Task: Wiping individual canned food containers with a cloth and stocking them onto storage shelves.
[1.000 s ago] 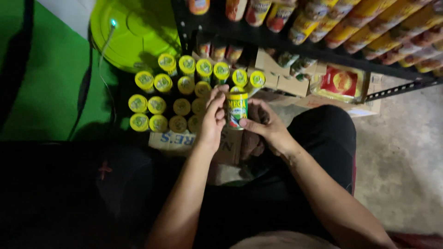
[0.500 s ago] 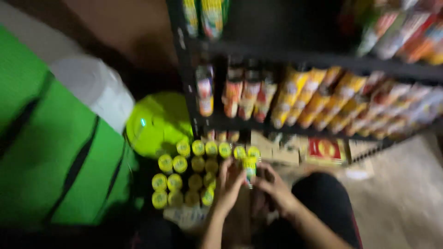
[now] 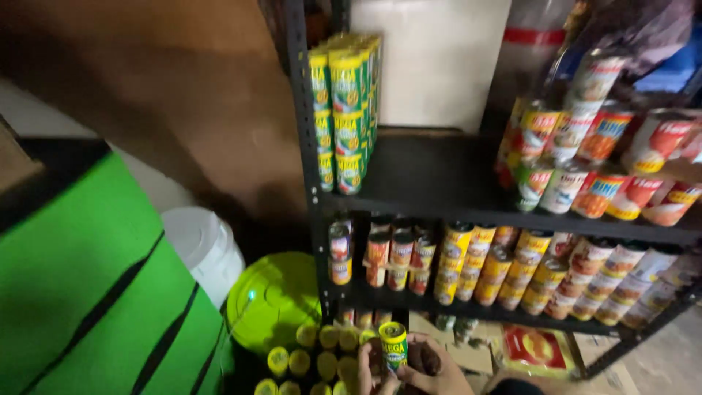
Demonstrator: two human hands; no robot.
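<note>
The view has swung up to the black shelf, while both hands, the left hand and right hand, still clasp the green can at lower centre.

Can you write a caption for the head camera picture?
Both hands hold up a green can before a black shelf of cans.
</note>
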